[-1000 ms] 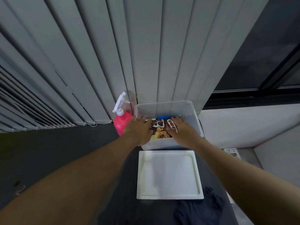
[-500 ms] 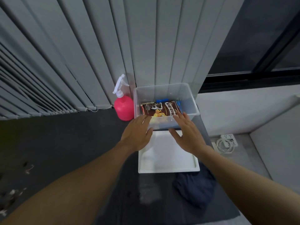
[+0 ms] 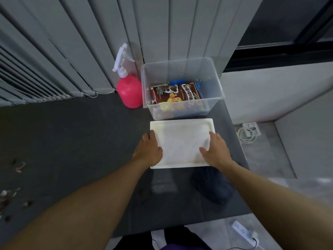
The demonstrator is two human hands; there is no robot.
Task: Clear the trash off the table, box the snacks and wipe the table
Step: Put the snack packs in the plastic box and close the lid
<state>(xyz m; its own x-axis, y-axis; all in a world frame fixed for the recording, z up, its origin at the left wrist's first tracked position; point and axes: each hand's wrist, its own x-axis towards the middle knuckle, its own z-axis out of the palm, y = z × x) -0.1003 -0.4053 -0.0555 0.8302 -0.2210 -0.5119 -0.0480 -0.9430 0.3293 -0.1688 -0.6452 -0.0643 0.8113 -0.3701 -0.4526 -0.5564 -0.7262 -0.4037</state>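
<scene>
A clear plastic box [image 3: 220, 95] stands at the back of the dark table [image 3: 72, 141], against the blinds. Inside it lies a brown Koko Krunch snack packet [image 3: 177, 93] on top of other packets. The box's white lid [image 3: 180, 139] lies flat on the table just in front of it. My left hand [image 3: 147, 150] rests on the lid's left edge with its thumb on top. My right hand [image 3: 215, 150] rests on the lid's right edge, fingers fairly straight.
A pink spray bottle [image 3: 129, 92] stands left of the box. A dark blue cloth [image 3: 212, 186] lies bunched near the table's front right. Bits of trash [image 3: 19, 167] are scattered at the table's left. A power strip [image 3: 251, 128] with cable lies on the floor to the right.
Both hands came out of the box, where they had pressed the snack packet down, and drew back toward me onto the lid's two sides. The view tilted down.
</scene>
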